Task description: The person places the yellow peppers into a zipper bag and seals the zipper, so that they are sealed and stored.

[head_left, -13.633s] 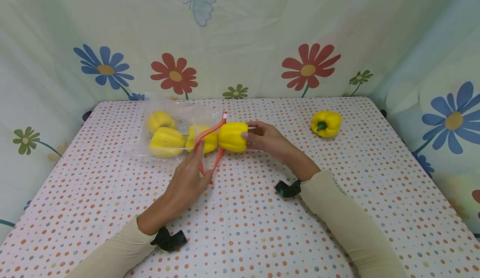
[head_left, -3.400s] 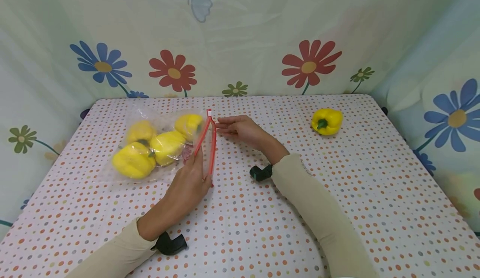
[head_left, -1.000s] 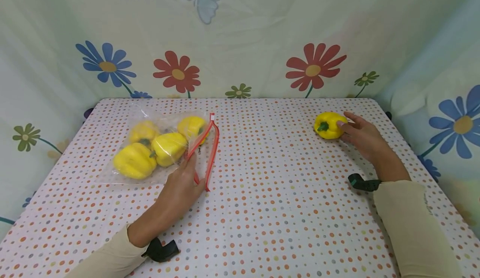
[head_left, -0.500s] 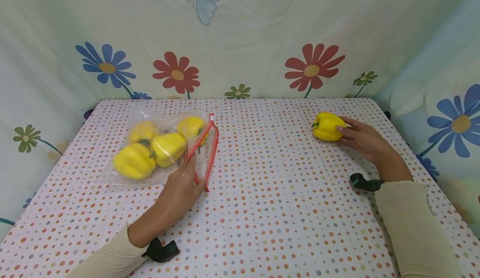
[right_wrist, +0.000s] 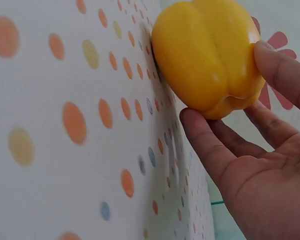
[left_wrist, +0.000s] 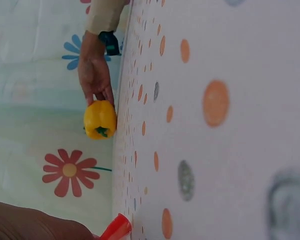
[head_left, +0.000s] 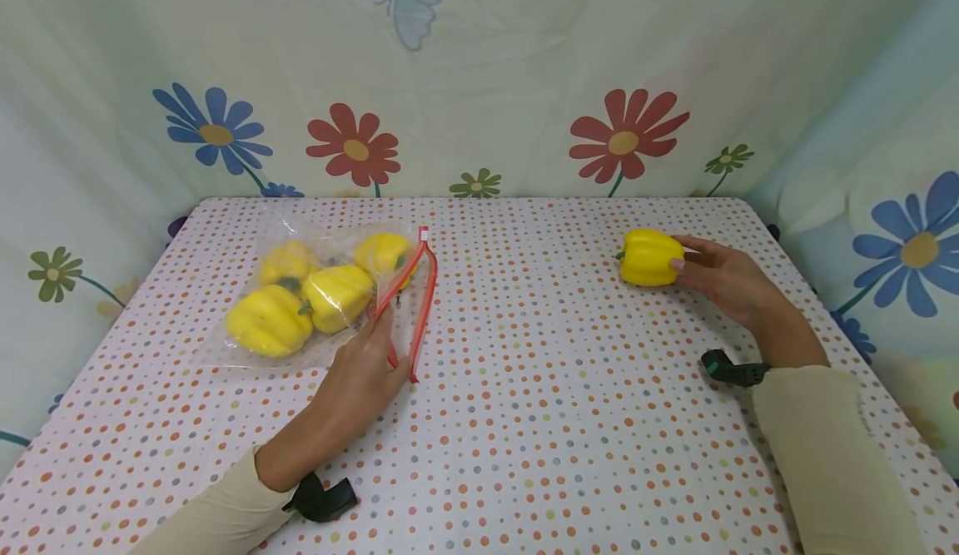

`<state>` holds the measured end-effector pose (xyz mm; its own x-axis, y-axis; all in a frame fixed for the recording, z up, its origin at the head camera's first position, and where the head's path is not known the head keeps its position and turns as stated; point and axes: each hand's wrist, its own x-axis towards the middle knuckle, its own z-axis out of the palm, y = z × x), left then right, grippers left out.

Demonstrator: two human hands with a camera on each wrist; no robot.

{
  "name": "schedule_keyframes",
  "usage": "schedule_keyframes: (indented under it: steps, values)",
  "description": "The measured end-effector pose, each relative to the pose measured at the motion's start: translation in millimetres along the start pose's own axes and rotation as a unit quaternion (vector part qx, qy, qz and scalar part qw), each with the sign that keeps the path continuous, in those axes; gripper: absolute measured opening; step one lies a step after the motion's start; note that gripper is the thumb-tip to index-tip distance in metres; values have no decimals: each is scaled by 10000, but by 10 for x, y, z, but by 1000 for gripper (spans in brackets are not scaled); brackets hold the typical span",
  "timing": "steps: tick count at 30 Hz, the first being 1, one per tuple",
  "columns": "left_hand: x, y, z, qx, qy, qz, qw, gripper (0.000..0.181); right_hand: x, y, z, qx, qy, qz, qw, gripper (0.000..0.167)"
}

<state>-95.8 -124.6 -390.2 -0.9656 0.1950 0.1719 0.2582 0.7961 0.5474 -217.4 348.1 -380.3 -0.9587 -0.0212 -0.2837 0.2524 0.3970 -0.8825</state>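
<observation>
At the right of the head view, my right hand [head_left: 727, 282] grips a yellow bell pepper [head_left: 650, 257] by its blunt end, stem pointing left. Thumb and fingers spread around that end of the pepper [right_wrist: 205, 55] in the right wrist view. Whether it still touches the table I cannot tell. On the left, my left hand [head_left: 358, 382] pinches the near edge of a clear zip bag [head_left: 337, 239] at its red zip strip [head_left: 425, 314]. The bag lies flat with its mouth parted toward the right. Inside are several yellow bell peppers [head_left: 270, 322]. The left fingertips are partly hidden.
A dotted white cloth covers the table [head_left: 524, 388], which stretches between the bag and the right hand. Behind it hangs a flowered curtain [head_left: 509, 72], with side curtains at left and right. Black wrist cameras [head_left: 324, 498] sit on both wrists.
Over the last second the right hand has turned the loose pepper so its stem faces left, and drawn it slightly nearer. Earlier, the last pepper went into the bag. The left hand keeps holding the bag.
</observation>
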Motion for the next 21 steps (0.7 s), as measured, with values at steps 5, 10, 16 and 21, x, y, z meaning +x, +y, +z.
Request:
schedule_keyframes:
  steps: [5, 10, 16, 21]
  values:
    - [3, 3, -7, -7, -51, -64, 10000, 79, -8, -16, 126, -584, 267, -118, 9979, 90]
    - [3, 4, -4, 42, -21, -34, 10000, 79, -31, -105, 289, -522, 292, -217, 9980, 87]
    - [-2, 10, -1, 149, 107, 128, 9997, 78, -67, -245, 517, -291, 133, -368, 9988, 83]
    - [-5, 25, -1, 179, 119, 122, 9997, 77, -84, -326, 725, -455, 2, -486, 9978, 75]
